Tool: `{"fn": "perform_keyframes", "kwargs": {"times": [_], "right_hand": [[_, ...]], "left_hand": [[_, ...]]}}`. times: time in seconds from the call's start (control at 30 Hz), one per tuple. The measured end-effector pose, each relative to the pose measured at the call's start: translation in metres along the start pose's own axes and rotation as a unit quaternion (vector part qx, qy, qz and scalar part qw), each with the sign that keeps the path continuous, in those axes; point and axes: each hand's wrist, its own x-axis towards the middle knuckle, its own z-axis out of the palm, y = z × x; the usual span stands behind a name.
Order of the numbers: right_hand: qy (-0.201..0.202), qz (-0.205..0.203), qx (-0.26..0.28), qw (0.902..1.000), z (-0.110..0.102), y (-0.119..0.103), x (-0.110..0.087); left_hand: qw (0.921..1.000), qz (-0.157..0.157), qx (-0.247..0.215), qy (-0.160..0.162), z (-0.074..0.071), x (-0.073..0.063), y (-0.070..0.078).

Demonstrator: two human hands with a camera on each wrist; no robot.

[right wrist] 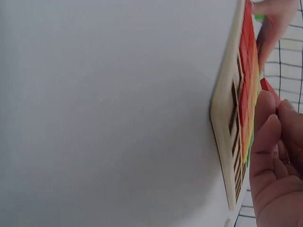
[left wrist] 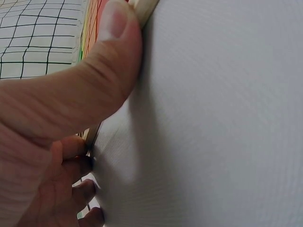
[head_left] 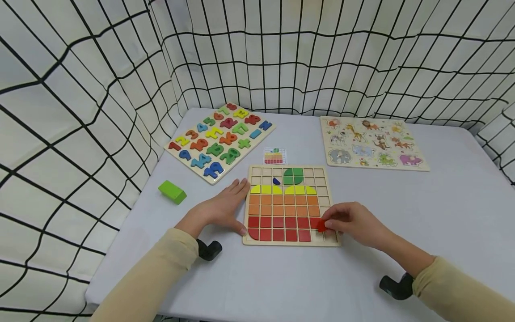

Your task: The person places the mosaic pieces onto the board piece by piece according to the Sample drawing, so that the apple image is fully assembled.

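A wooden grid board (head_left: 331, 241) lies on the table, with red, orange, yellow, green and blue pieces set in its cells. My right hand (head_left: 358, 223) pinches a small red puzzle piece (head_left: 321, 225) between thumb and fingertips, over the lower right of the grid. In the right wrist view this red piece (right wrist: 269, 89) sticks out past the fingertips above the board. Spread along the board's left edge, my left hand (head_left: 223, 208) rests with fairly straight fingers. Its thumb (left wrist: 116, 52) presses on the board's corner in the left wrist view.
Behind the board lies a small pattern card (head_left: 275, 156). A number and character puzzle (head_left: 213, 176) sits at back left, an animal puzzle (head_left: 378, 165) at back right. A green block (head_left: 172, 192) is left of my left hand. Black netting (head_left: 261, 62) surrounds the table.
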Motion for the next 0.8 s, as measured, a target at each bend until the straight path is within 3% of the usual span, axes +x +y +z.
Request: {"fn": "perform_keyframes", "kwargs": {"times": [0.27,0.57,0.8], "right_hand": [[-0.006,0.009,-0.017,0.9998,0.019,0.000,0.000],[0.033,-0.020,-0.106,0.9936,0.030,-0.002,0.000],[0.034,-0.031,-0.123,0.9913,0.031,-0.005,-0.001]], "left_hand": [[1.0000,0.000,-0.001,0.000,0.001,0.002,0.001],[1.0000,0.003,-0.002,0.001,0.000,0.000,0.001],[1.0000,0.001,-0.006,0.001,-0.001,-0.002,0.002]]}}
